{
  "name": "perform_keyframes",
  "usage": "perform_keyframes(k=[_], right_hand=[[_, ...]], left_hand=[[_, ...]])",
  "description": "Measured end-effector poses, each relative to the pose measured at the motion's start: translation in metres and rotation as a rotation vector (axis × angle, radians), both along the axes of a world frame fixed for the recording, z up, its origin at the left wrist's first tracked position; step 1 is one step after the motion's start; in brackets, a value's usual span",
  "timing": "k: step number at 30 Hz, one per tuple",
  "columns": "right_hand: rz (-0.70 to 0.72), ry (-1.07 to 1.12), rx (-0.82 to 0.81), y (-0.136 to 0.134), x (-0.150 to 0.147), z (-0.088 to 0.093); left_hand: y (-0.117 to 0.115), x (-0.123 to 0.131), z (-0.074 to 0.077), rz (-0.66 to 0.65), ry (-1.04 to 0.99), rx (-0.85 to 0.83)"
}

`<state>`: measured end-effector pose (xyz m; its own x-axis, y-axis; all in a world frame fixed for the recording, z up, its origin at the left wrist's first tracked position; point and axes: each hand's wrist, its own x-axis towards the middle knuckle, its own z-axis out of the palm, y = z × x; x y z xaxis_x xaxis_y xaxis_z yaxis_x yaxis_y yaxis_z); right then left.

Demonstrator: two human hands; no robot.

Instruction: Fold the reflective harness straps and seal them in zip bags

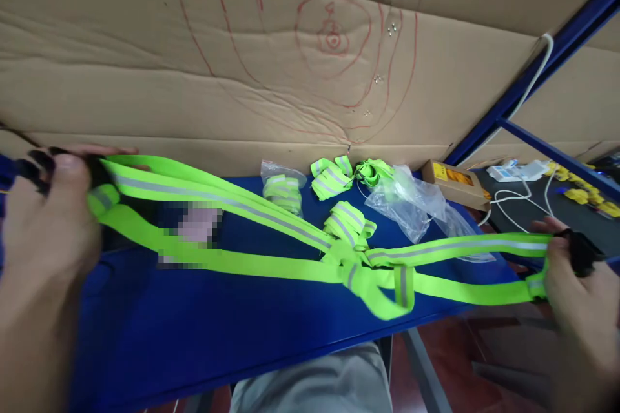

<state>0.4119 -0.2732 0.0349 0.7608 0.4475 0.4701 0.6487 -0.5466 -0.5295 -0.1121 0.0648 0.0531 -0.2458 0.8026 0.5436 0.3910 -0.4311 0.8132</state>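
Observation:
A neon-green reflective strap harness (271, 270) with grey stripes is stretched between my two hands above the blue table. My left hand (53, 219) grips its left end, where a black piece shows beside the thumb. My right hand (578, 284) is closed round the other end, also with a black part between the fingers. Near the middle the straps cross, and a loose loop (387, 303) hangs down. Just behind the crossing lies a folded green strap bundle (345, 222).
Farther back are a bagged green bundle (283, 193), more folded straps (332, 177), clear plastic bags (407, 206) and a cardboard box (455, 184). A cardboard wall (121, 90) with red drawn lines stands behind the blue table (194, 335). A blue metal frame (527, 84) rises at right.

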Motion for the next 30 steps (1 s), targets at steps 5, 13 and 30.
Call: perform_keyframes(k=[5, 13, 30], right_hand=[[0.364, -0.133, 0.061, 0.070, -0.095, 0.021], [0.892, -0.436, -0.296, 0.165, -0.221, -0.017], [0.947, -0.556, -0.376, 0.195, -0.213, -0.040]], left_hand=[[-0.040, 0.057, 0.000, -0.238, 0.076, -0.048], [-0.094, 0.134, -0.054, -0.508, 0.786, 0.070], [-0.079, 0.125, -0.068, -0.504, 0.916, 0.101]])
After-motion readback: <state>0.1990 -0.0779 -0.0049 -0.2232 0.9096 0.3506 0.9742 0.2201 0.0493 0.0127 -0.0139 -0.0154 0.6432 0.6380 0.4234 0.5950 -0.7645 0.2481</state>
